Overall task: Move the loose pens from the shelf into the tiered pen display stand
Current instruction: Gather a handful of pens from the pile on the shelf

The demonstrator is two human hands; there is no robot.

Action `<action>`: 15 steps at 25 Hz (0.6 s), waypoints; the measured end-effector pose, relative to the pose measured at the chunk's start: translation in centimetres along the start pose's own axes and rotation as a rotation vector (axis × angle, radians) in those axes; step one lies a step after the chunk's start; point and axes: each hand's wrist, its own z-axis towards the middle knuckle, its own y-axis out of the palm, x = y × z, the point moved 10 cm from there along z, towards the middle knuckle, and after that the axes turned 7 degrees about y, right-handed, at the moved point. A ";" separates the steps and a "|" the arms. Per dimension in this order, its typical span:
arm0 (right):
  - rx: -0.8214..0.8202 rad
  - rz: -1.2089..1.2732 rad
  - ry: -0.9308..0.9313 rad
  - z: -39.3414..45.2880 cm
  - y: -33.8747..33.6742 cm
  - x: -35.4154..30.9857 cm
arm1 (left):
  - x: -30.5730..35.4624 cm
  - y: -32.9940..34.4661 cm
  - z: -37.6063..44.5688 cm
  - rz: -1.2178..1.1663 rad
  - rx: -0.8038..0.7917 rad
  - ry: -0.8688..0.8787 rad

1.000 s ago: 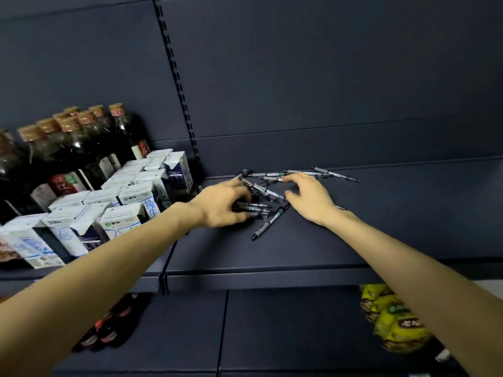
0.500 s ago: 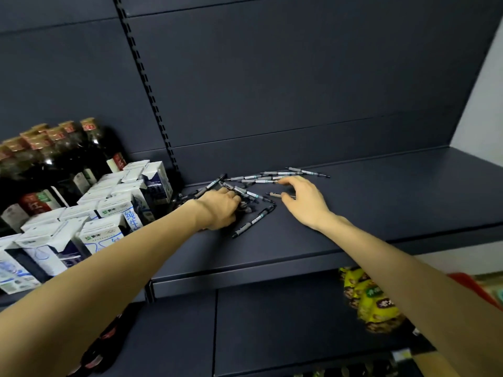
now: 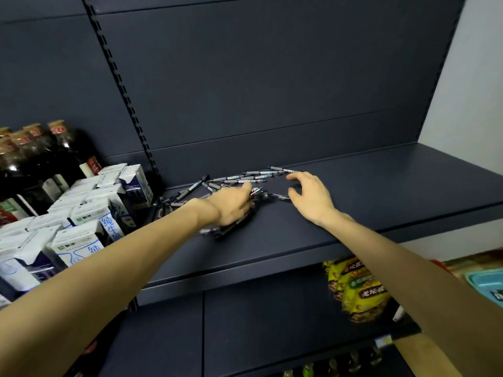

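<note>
At the centre of the frame the left hand lies over a bundle of pens, its fingers curled round them so that dark barrels stick out both beyond the fingertips and below the palm; gathering several at once looks meant to spare repeated trips. The right hand hovers just right of the bundle with fingers and thumb spread and loosely bent, holding nothing, and seems placed to rake the outlying pens toward the left hand.

The loose pens lie scattered on the dark shelf near its back panel, fanned between the two hands and trailing toward the milk cartons at middle left. They are slim, with dark caps, grey grips and pale barrels showing a teal band. More lie just beside the cartons. The tiered display stand is not in view, so none can be judged as moved yet.
</note>
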 end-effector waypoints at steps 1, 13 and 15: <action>0.002 -0.005 0.006 0.0 -0.1 0.2 | 0.2 0.7 0.3 -0.008 -0.037 0.002; 0.127 -0.032 -0.058 -1.3 -1.0 -0.4 | -1.2 2.6 0.4 0.080 0.005 -0.060; 0.120 -0.039 -0.087 -1.5 -0.5 -1.3 | -0.7 2.5 -0.4 0.105 0.100 -0.002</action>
